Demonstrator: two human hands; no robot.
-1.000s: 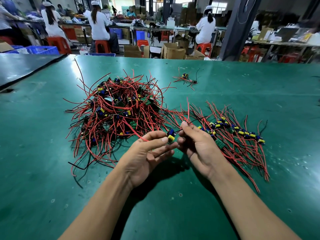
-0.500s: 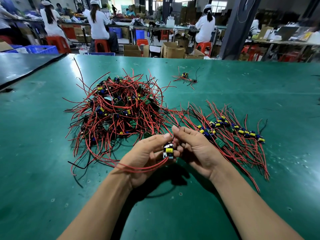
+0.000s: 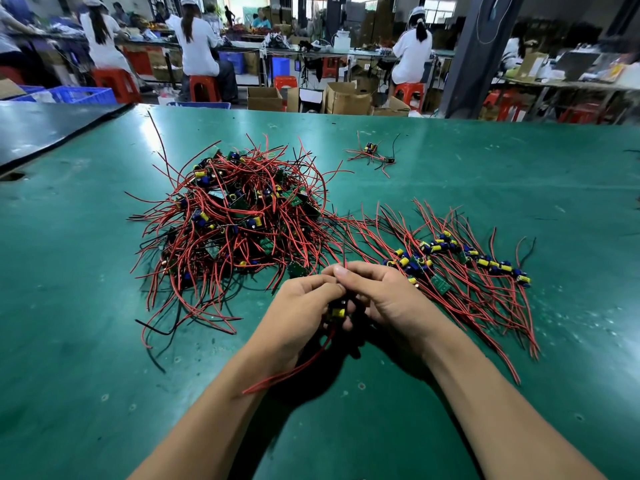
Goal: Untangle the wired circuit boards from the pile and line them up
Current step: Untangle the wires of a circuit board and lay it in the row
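Note:
A tangled pile (image 3: 235, 220) of small circuit boards with red and black wires lies on the green table, left of centre. To the right, a row of boards (image 3: 460, 258) lies side by side, their red wires trailing toward me. Between the two, my left hand (image 3: 298, 306) and my right hand (image 3: 388, 296) meet above the table and together hold one board (image 3: 337, 311) with a yellow capacitor. Its red wires hang down and to the left under my left wrist. My fingers hide most of the board.
A lone board (image 3: 372, 152) with wires lies further back, right of the pile. The green table (image 3: 104, 375) ends at a far edge with cardboard boxes, red stools and seated people behind it. A dark table (image 3: 41, 129) adjoins at the far left.
The held board came free of the pile and moved toward me; its red wires now trail under my left wrist. Both hands closed in together around it.

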